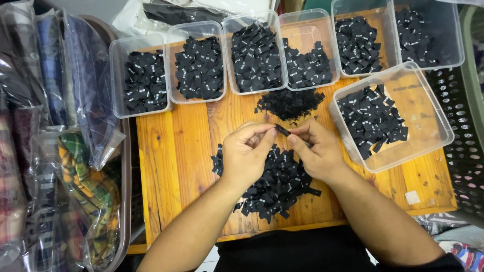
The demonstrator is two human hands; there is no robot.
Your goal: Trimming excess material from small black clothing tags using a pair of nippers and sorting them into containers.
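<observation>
My left hand (248, 152) and my right hand (315, 151) meet over a small wooden table (176, 156). Together they pinch one small black fabric label (282, 130) between thumbs and forefingers. Under both hands lies a loose heap of the same black labels (276, 189) with tiny white print. A smaller heap of labels (289, 104) lies just beyond my fingers.
Several clear plastic tubs (146, 80) holding sorted black labels line the table's far edge; another tub (393, 118) sits at the right. Folded garments in clear bags (60, 151) are stacked at the left. A dark perforated basket (464, 136) stands at the right.
</observation>
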